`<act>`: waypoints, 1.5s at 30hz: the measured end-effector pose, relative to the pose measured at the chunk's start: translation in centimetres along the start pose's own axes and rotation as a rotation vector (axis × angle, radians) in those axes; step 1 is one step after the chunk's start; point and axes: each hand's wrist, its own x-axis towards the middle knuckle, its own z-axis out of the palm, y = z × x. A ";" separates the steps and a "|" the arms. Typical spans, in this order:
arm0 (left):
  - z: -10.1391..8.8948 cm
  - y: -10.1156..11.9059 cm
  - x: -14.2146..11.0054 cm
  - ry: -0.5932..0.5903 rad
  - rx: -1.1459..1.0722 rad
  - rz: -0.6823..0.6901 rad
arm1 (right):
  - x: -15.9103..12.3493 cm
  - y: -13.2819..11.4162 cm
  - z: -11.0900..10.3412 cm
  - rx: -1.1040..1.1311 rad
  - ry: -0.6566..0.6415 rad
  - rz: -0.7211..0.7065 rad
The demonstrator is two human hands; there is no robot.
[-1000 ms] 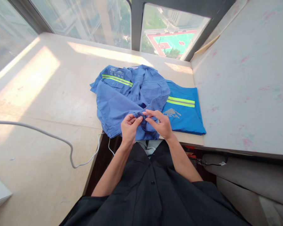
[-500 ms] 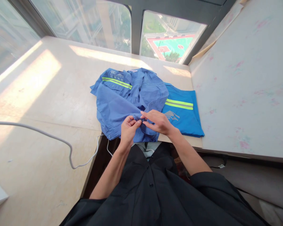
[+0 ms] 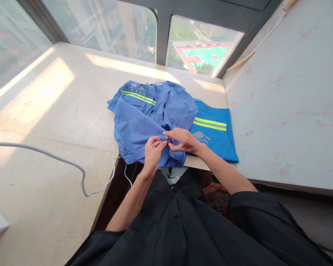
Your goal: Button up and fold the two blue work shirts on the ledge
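A blue work shirt (image 3: 144, 118) with a yellow-green reflective stripe lies rumpled on the pale ledge (image 3: 58, 107) in front of me. My left hand (image 3: 152, 151) and my right hand (image 3: 183, 140) meet at the shirt's near front edge, both pinching the fabric where a button sits. A second, brighter blue garment (image 3: 215, 135) with a reflective stripe and a grey logo lies folded flat to the right, partly under the shirt.
A white cable (image 3: 58, 160) runs across the ledge from the left and hangs over its edge. Windows (image 3: 105, 26) line the far side. A white panel with pink marks (image 3: 288, 99) rises on the right. My dark shirt fills the bottom.
Both hands stay pinched on the shirt's front edge; the right hand's fingers have closed in tighter toward the left hand. The view has shifted slightly.
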 end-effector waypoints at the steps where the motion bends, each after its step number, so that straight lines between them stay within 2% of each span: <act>1: 0.0 -0.1 0.1 0.013 -0.002 -0.005 | 0.0 0.1 0.2 -0.003 0.001 0.010; 5: 0.0 -0.5 0.3 0.036 0.013 -0.001 | -0.1 0.4 0.5 -0.027 0.008 0.024; 7: -0.1 -0.6 0.2 0.018 0.079 0.048 | -0.1 0.5 0.5 -0.035 0.006 0.032; 10: -0.5 -0.4 -0.5 0.018 0.323 0.253 | 0.0 0.5 0.2 -0.040 0.009 0.031; 15: -1.9 0.8 -1.2 0.168 0.765 0.648 | 0.4 0.2 -0.3 -0.048 0.021 0.008; 17: -2.4 1.6 -0.7 0.108 0.868 0.768 | 0.6 0.0 -0.4 -0.059 0.020 -0.007; 19: -2.7 2.2 0.1 -0.037 0.913 0.829 | 0.7 0.0 -0.4 -0.077 0.027 -0.035; 22: -3.0 2.8 1.2 -0.265 0.872 0.764 | 0.7 -0.1 -0.4 -0.107 0.050 -0.061; 25: -3.0 3.0 1.5 -0.340 0.798 0.634 | 0.6 -0.1 -0.5 -0.105 0.050 -0.046; 31: -2.3 2.5 1.3 -0.257 0.631 0.496 | 0.8 -0.6 -1.0 -0.056 0.052 0.002; 38: -1.7 1.6 1.4 -0.088 0.429 0.435 | 0.8 -0.8 -0.6 0.083 0.180 0.097; 45: -1.3 0.9 1.4 -0.077 0.202 0.332 | 0.2 -1.2 0.8 0.189 0.259 0.276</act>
